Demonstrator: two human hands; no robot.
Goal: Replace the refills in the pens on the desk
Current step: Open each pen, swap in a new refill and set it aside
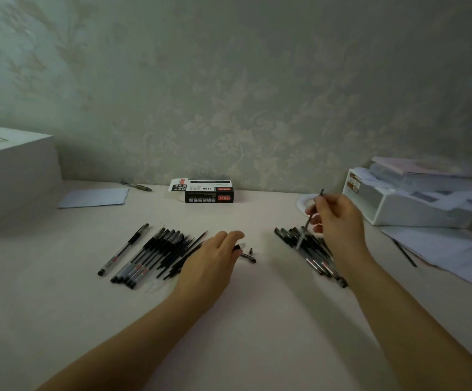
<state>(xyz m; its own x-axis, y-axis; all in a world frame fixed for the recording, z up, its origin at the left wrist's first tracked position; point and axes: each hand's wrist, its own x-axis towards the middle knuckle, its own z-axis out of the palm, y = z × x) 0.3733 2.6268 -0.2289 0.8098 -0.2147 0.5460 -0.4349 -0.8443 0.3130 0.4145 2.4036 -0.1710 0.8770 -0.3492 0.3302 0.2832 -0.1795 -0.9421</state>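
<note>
Refill: pinched in right hand grip, tilted above right pens.
Left hand: curled on barrel, low over table.
Left pens: just beside left hand.

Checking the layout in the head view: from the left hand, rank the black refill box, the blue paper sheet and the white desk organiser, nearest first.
From the left hand:
1. Black refill box, straight behind, by the wall.
2. Blue paper sheet, back left.
3. White desk organiser, far right.

Both hands apparently curled, arms outstretched
</note>
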